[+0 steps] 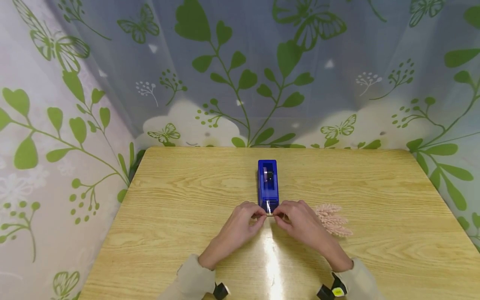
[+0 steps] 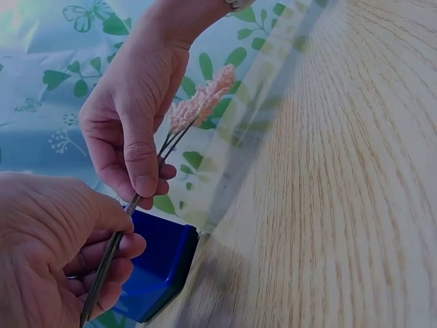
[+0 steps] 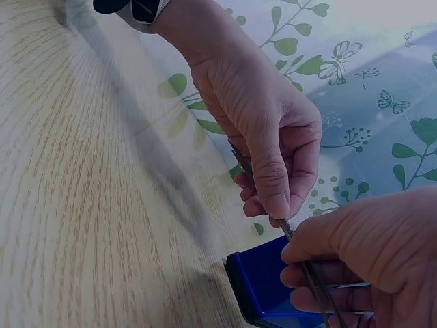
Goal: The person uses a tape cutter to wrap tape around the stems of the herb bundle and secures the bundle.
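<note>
A thin bundle of dark stems [image 2: 102,273] with pink, fluffy flower heads [image 1: 333,220] is stretched between both hands. My left hand [image 1: 240,221] pinches the stem end between thumb and fingers. Close beside it, my right hand [image 1: 301,221] pinches the stems nearer the flower heads. In the head view the flower heads show past the right hand. Just beyond the fingertips stands a blue tape dispenser [image 1: 268,191], with a shiny strip of clear tape [image 1: 268,206] at its near end by the stems. Whether the tape touches the stems I cannot tell.
The wooden table [image 1: 187,187] runs under both arms, its back edge against a patterned curtain [image 1: 240,83] with green leaves and butterflies. Small black devices [image 1: 221,291] sit at both wrists near the light sleeves [image 1: 191,277].
</note>
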The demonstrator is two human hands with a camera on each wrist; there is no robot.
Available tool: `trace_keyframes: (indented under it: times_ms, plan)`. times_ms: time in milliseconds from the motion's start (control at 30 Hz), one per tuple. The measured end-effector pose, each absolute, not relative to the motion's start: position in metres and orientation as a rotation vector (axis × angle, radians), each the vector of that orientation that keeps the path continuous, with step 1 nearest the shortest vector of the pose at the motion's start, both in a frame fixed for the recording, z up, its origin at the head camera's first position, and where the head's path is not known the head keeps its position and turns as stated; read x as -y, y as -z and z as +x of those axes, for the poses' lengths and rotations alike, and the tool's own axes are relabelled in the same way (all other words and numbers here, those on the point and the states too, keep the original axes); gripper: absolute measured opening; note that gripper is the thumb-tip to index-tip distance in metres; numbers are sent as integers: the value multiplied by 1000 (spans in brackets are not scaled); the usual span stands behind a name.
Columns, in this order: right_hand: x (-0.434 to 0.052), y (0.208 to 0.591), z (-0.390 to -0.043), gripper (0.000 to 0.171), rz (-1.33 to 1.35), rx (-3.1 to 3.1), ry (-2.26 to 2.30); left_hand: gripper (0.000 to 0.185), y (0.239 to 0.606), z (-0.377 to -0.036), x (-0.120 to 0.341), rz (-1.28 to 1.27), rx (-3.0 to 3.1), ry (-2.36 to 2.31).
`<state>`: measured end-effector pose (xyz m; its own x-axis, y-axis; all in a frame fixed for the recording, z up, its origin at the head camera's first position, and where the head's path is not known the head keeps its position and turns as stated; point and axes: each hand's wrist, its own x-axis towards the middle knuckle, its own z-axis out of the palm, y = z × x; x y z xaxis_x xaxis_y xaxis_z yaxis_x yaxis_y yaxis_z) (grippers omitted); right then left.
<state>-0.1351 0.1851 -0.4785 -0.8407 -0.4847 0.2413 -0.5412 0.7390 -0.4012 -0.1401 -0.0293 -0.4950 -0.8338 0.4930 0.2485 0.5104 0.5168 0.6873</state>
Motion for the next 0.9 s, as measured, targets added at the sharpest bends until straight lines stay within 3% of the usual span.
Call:
trace_keyframes:
  times_ms: [233,900]
  plan:
    - [-185,478,-135,7,841,2774,-687,8,495,-140,30,-883,2715,1262]
    - [-185,480,-135,9,889,2671,-674,41,499,-140,31,-784,2810,1173]
